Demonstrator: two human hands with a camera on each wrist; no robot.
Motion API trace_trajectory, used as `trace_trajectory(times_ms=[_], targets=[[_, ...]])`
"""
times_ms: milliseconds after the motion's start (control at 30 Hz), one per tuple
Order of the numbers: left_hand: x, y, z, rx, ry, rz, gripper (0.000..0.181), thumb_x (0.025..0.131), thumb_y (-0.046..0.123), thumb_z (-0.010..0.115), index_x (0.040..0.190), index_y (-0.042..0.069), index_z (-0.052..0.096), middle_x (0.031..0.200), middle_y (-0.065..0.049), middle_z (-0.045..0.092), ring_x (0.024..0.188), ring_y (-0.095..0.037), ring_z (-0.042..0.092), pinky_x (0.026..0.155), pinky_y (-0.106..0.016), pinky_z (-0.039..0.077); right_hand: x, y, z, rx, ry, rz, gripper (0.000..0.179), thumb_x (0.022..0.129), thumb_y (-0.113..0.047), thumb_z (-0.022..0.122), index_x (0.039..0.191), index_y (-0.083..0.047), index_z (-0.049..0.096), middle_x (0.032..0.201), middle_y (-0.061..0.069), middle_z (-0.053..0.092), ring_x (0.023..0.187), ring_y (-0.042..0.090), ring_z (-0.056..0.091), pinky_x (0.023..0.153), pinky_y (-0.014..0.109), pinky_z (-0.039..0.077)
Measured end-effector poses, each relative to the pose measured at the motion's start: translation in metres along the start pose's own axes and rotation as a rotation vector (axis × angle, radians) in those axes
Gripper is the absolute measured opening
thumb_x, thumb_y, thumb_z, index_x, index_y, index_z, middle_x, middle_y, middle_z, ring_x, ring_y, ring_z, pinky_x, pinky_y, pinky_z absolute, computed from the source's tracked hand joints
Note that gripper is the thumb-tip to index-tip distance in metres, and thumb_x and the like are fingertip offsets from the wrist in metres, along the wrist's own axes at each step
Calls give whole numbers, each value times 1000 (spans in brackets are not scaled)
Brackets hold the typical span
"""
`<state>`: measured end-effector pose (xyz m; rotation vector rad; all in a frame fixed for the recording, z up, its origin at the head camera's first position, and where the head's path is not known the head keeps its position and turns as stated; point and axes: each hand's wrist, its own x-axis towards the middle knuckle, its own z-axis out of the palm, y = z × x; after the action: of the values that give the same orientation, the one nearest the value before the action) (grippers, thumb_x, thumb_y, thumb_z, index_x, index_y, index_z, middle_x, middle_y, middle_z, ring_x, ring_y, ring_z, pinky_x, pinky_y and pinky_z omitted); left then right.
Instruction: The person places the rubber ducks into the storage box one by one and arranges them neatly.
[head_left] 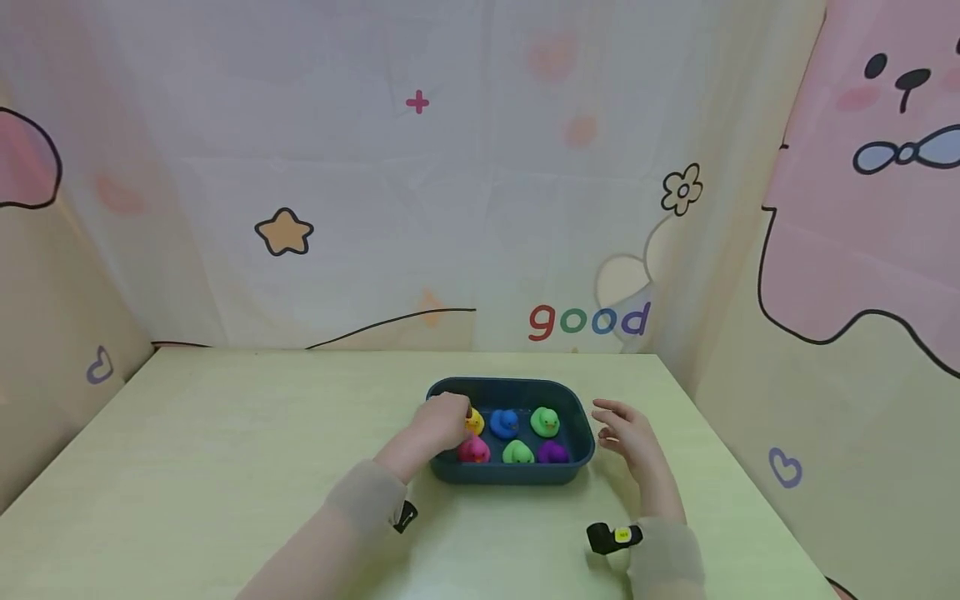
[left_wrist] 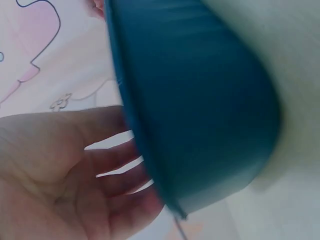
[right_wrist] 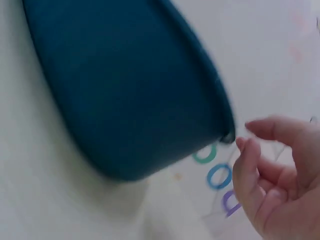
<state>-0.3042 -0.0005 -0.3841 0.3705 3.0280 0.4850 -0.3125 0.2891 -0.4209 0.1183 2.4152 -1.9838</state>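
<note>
A dark blue-green plastic basin (head_left: 506, 475) holds several toy ducks: a yellow duck (head_left: 475, 422), blue duck (head_left: 504, 424), green duck (head_left: 545, 422), pink duck (head_left: 474, 450), lighter green duck (head_left: 518, 452) and purple duck (head_left: 553, 452). My left hand (head_left: 446, 419) reaches over the basin's left end, its fingers at the yellow duck. In the left wrist view the fingertips go behind the rim, so their hold is hidden. Just off the basin's right end, my right hand (head_left: 628, 433) hovers with loosely bent fingers, nothing between them.
The basin stands on a pale yellow-green table (head_left: 262, 450). Behind the table hangs a printed cloth backdrop (head_left: 360, 183), and patterned side walls (head_left: 840, 400) rise at left and right. Black wrist cameras (head_left: 613, 537) sit below both forearms.
</note>
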Motion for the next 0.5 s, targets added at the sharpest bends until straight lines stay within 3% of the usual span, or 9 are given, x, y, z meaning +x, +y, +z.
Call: trace_trajectory(times_ms=[133,267,367,500], targets=[[-4,-1,-7,23,156,3,28,89,25,72,111,8,68,106,-8,69,91,-24,62,83,-39,55,-8,-29,11,-108,111,-71,34,97,-14,57,122,9,54,86,-2,56,63,6,52,60,15,52],[-7,-11,-5,20,274,33,38,95,32,63,126,11,62,127,-11,63,117,-32,56,99,-51,46,-17,-53,37,-294,168,-219,22,93,-12,61,107,6,61,81,5,56,62,10,54,58,17,52],[-9,-23,-1,16,314,26,50,97,41,57,138,13,53,143,-15,50,134,-38,42,109,-62,33,-21,-63,65,-480,175,-336,23,92,-14,63,108,3,62,86,11,59,72,18,56,68,26,51],[-11,-43,2,4,302,-8,62,97,50,52,148,16,43,157,-19,31,145,-45,21,111,-72,18,-19,-67,103,-700,143,-413,39,95,-23,61,125,2,57,113,19,60,102,33,54,90,45,49]])
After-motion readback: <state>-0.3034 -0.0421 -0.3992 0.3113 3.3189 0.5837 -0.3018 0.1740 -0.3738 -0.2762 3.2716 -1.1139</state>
